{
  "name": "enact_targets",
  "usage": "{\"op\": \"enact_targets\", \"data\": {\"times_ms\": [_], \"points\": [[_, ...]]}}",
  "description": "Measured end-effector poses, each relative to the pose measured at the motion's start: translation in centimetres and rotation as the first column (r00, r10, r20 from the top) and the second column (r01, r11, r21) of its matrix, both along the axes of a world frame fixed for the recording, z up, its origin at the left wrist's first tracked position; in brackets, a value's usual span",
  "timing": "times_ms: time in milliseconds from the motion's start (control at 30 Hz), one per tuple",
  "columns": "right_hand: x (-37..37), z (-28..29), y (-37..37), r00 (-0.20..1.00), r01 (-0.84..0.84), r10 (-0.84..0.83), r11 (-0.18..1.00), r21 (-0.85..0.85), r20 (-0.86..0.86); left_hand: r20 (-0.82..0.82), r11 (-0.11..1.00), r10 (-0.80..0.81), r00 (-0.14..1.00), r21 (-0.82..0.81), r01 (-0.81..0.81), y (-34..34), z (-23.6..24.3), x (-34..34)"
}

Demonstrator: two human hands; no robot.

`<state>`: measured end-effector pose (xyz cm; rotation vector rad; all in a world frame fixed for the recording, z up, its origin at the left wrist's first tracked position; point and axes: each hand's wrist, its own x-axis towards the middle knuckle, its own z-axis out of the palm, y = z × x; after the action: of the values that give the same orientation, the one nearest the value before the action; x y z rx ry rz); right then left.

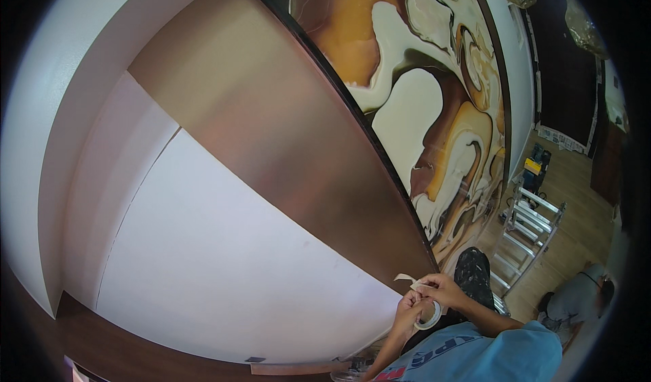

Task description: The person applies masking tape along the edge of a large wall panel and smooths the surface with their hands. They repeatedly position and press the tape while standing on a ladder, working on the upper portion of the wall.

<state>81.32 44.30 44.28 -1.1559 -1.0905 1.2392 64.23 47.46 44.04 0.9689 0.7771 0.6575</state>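
Already, a short strip [404, 277] juts loose beyond the right hand [439, 290], which pinches it; below, the left hand [408, 310] grips the tape roll [427, 325], the strip seemingly not yet torn off.

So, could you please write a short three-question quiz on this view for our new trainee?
1. What are the left hand and right hand handling?

2. True or false: in this picture, the metal stepladder is to the right of both hands.

3. What colour is the camera wearer's T-shirt?
a) green
b) light blue
c) orange

Key:
1. A roll of pale tape, with a loose strip sticking out beyond the fingers.
2. True.
3. b
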Motion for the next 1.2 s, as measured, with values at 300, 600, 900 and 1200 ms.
{"op": "enact_targets", "data": {"times_ms": [300,600,900,1200], "points": [[1.9,-3.3,1.7,0.787,0.57,-0.503,0.814,0.108,-0.358,0.167,0.983,-0.078,0.983,-0.151,0.104,0.5,1.6,-1.4],[10.6,-4.3,0.2,0.667,0.741,-0.745,0.665,-0.093,-0.015,0.207,0.976,0.064,0.976,-0.218,-0.018,2.2,0.3,-6.6],[20.6,-19.2,-3.3,0.456,0.886,-0.8,0.447,-0.119,0.389,0.163,0.953,0.142,0.976,-0.288,-0.091,1.3,-1.4,-8.5],[20.9,-33.4,-12.7,0.331,0.63,-0.943,0.188,-0.753,0.042,0.119,0.945,0.2,0.973,-0.285,-0.159,1.1,-1.9,-9.2]]}}
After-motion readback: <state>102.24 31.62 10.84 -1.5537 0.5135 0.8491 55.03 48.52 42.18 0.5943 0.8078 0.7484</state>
